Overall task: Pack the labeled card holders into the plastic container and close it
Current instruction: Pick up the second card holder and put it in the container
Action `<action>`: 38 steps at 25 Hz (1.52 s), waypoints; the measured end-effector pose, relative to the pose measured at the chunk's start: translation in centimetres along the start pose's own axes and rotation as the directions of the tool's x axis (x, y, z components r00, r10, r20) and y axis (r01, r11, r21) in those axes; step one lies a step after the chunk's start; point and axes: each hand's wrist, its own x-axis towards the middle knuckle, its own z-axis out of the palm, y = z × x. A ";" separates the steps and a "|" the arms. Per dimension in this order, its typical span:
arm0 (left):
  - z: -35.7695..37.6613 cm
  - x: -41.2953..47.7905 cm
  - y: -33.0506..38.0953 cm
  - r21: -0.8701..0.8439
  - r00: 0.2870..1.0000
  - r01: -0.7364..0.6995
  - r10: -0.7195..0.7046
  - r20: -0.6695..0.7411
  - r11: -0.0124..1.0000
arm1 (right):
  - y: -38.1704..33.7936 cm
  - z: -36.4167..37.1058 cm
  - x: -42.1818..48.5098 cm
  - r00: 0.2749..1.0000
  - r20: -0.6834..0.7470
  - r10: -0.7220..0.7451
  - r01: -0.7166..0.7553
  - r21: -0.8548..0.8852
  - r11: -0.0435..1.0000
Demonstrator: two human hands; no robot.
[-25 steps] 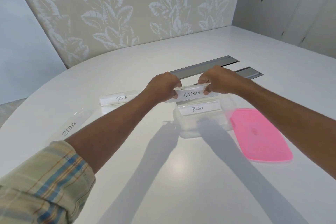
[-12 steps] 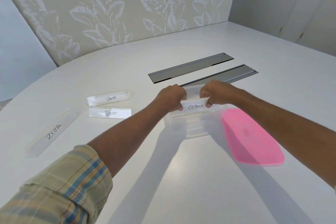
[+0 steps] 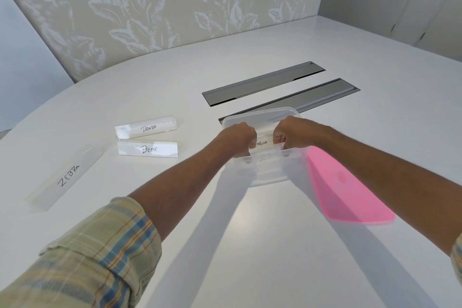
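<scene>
A clear plastic container (image 3: 260,115) stands on the white table. Both fists reach down into it: my left hand (image 3: 237,139) and my right hand (image 3: 291,132) each grip an end of the OSTRICH card holder (image 3: 265,157), which shows only faintly through the near wall. Behind it in the container stands the PENGUIN holder (image 3: 261,143). The pink lid (image 3: 347,187) lies flat right of the container. Left of it lie the PANDA holder (image 3: 147,129), the BEAR holder (image 3: 148,149) and the ZEBRA holder (image 3: 67,176).
Two long grey cable slots (image 3: 262,82) are set into the table (image 3: 250,245) behind the container. A leaf-patterned wall panel stands beyond the far edge, with white cabinets at the back right.
Both hands have lowered the OSTRICH holder from above the container down inside it, in front of the PENGUIN holder. The camera has tilted, bringing BEAR and ZEBRA more into view.
</scene>
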 end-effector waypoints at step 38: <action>-1.7 -18.0 -26.0 -0.400 0.838 0.348 -0.473 -0.272 0.848 | -23.6 -7.2 9.3 0.914 -0.400 -0.074 0.220 0.335 0.916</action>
